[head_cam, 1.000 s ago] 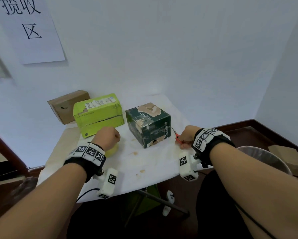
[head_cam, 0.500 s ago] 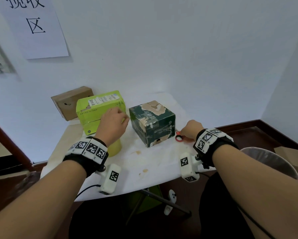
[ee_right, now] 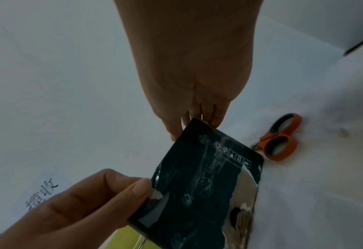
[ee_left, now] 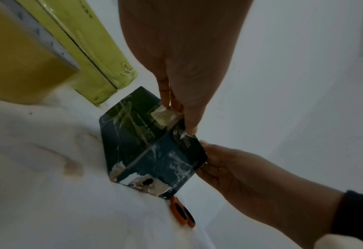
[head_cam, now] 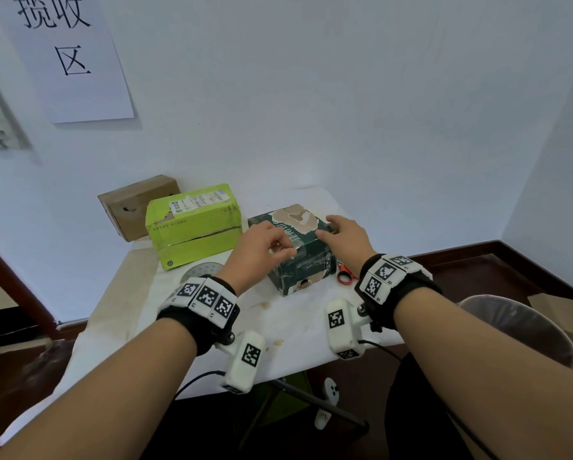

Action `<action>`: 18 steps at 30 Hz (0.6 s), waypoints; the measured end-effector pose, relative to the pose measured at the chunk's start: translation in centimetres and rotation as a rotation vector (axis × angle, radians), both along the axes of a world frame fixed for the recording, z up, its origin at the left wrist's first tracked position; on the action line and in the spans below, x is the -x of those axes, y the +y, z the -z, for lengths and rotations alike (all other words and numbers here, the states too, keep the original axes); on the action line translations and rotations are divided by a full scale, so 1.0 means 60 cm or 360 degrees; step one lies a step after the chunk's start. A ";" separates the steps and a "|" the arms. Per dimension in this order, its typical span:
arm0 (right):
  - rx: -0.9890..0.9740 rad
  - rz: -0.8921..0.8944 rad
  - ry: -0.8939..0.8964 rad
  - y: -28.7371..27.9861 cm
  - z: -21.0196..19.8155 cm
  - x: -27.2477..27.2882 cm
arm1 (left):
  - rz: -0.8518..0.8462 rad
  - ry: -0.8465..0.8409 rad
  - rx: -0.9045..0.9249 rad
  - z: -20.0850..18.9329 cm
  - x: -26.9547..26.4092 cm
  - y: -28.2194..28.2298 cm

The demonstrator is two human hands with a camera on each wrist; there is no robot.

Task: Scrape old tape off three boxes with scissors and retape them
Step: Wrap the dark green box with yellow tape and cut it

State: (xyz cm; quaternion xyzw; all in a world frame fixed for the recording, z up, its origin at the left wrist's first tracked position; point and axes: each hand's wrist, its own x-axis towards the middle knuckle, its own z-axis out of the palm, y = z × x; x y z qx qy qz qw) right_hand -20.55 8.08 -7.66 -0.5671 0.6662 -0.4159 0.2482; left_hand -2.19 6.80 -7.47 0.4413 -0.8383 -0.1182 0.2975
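Pale bluish-white walls (head_cam: pixel 311 94) meet in a corner at the right, with a dark wooden skirting board (head_cam: pixel 461 249) running along their foot above a dark brown floor (head_cam: pixel 510 273). A white paper sign (head_cam: pixel 69 58) with black characters hangs on the wall at upper left. A small counter (head_cam: pixel 298 320) under a stained white cloth stands against the wall. A round bin (head_cam: pixel 524 323) with a plastic liner sits on the floor at the right.

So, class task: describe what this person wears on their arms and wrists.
Forearms are bare, no sleeves. Each wrist has a black band carrying white blocks printed with black square markers. A white camera pod hangs under each wrist, trailing a thin dark cable.
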 end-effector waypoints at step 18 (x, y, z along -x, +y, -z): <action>0.0025 0.0067 -0.0091 -0.013 0.024 0.005 | 0.0169 -0.0532 0.0418 0.009 0.007 -0.019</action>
